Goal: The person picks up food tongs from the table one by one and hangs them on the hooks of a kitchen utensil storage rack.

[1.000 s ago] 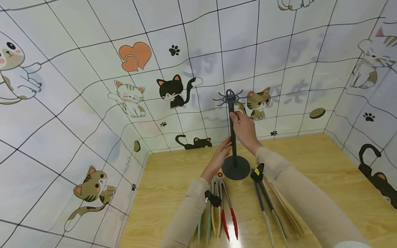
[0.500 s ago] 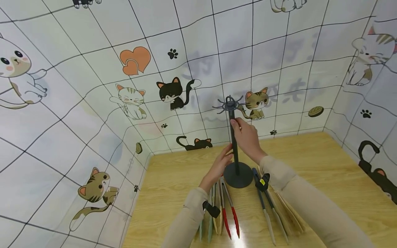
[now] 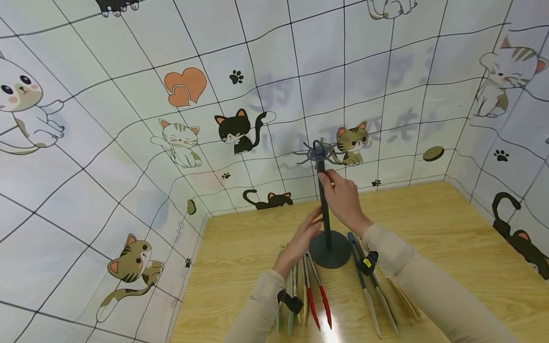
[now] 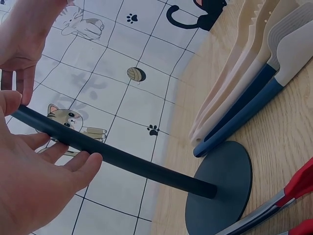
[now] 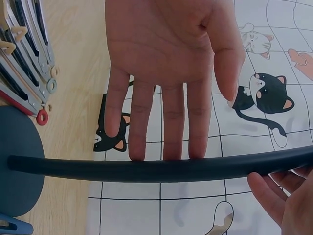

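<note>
A dark utensil stand (image 3: pixel 324 205) with a round base (image 3: pixel 330 249) and curved hooks (image 3: pixel 318 151) at its top stands upright on the table. My right hand (image 3: pixel 342 196) grips the pole just below the hooks; in the right wrist view its thumb lies along the pole's near side. Lower down, my left hand (image 3: pixel 299 245) touches the pole from the left. Its fingers are nearly straight, with several fingertips right at the pole, as the right wrist view shows with the left palm (image 5: pixel 161 54) facing that camera.
Tongs with red tips (image 3: pixel 319 305) lie in front of the base, beside tongs with teal tips (image 3: pixel 290 309) under the left forearm. Utensils with blue handles (image 4: pixel 244 112) lie to the right, next to beige ones (image 4: pixel 234 73). A cat-patterned wall (image 3: pixel 240 57) rises behind the table (image 3: pixel 429 224).
The stand has slid a little toward me, its base now closer to the tongs, and both hands have come along with it. The hook ring has also turned slightly.
</note>
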{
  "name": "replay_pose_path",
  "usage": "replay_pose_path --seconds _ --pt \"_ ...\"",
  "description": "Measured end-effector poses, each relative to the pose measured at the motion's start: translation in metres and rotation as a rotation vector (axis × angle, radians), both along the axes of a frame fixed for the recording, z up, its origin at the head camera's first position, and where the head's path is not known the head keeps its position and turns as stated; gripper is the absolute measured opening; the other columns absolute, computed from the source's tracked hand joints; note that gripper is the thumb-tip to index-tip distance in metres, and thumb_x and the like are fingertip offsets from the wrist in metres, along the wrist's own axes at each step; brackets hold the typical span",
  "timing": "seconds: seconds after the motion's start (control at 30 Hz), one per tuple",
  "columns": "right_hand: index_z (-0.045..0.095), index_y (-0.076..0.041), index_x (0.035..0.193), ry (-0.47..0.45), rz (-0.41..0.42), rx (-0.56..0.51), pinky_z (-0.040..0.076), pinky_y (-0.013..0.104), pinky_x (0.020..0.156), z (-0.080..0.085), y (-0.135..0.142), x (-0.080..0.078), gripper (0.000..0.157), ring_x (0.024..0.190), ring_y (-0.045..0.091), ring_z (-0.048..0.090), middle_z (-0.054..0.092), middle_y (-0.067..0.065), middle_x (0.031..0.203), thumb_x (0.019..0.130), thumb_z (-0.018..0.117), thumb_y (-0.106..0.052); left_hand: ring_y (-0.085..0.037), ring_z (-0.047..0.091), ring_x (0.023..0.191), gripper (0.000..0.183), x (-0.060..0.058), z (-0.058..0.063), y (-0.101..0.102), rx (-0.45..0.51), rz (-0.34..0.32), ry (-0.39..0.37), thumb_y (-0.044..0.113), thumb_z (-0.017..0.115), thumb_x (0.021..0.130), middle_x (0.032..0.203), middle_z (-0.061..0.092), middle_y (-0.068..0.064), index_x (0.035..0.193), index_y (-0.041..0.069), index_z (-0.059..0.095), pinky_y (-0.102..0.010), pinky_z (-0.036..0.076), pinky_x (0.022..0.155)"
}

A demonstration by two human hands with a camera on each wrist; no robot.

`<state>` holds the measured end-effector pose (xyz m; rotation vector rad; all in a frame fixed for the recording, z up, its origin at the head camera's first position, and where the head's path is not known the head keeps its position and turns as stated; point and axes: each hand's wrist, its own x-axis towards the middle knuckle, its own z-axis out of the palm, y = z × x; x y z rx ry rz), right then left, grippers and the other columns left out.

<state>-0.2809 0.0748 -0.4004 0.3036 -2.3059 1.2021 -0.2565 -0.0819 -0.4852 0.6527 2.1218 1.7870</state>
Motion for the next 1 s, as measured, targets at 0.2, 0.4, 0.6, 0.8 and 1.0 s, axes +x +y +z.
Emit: replay_pose_path --seconds 0.2,0.4,0.6,0.8,1.0 --pt "0.064 -0.013 0.108 0.024 0.009 -0.017 0.034 0.029 0.052 0.002 0.001 0.009 0.039 0.053 0.015 0.049 0.06 0.004 0.066 0.1 0.039 -0.042 -0.025 0.029 0.144 0.049 0.008 0.001 0.0 -0.012 0.0 0.002 0.026 0.028 0.103 0.158 0.021 0.006 0.151 0.029 0.018 -0.046 0.03 0.115" --pt "0.064 -0.014 0.106 0.029 0.015 -0.025 0.033 0.029 0.051 0.003 0.002 0.015 0.037 0.051 0.013 0.047 0.061 0.004 0.066 0.099 0.041 -0.042 -0.023 0.031 0.144 0.049 0.014 0.0 0.0 -0.025 0.008 -0.011 0.028 0.029 0.103 0.157 0.023 0.01 0.151 0.031 0.019 -0.045 0.031 0.115" --pt "0.064 -0.012 0.105 0.013 0.014 -0.021 0.031 0.028 0.05 0.001 0.004 0.021 0.039 0.049 0.014 0.042 0.058 0.006 0.064 0.099 0.04 -0.043 -0.024 0.03 0.144 0.049 0.022 0.0 0.0 -0.011 -0.014 -0.015 0.028 0.03 0.103 0.157 0.022 0.008 0.151 0.03 0.019 -0.046 0.03 0.114" --pt "0.063 -0.015 0.098 0.014 0.029 -0.025 0.029 0.027 0.048 0.002 0.005 0.03 0.035 0.045 0.012 0.038 0.051 0.002 0.058 0.099 0.041 -0.042 -0.024 0.029 0.144 0.05 0.029 0.002 0.0 -0.021 -0.02 -0.007 0.032 0.032 0.102 0.157 0.022 0.008 0.15 0.031 0.019 -0.045 0.031 0.114" --pt "0.062 -0.016 0.096 0.014 0.041 -0.017 0.029 0.027 0.045 0.001 0.008 0.035 0.035 0.042 0.012 0.036 0.048 0.0 0.055 0.099 0.04 -0.043 -0.022 0.029 0.144 0.051 0.035 0.003 0.0 -0.023 -0.027 0.004 0.039 0.034 0.101 0.157 0.023 0.009 0.15 0.032 0.02 -0.044 0.032 0.114"
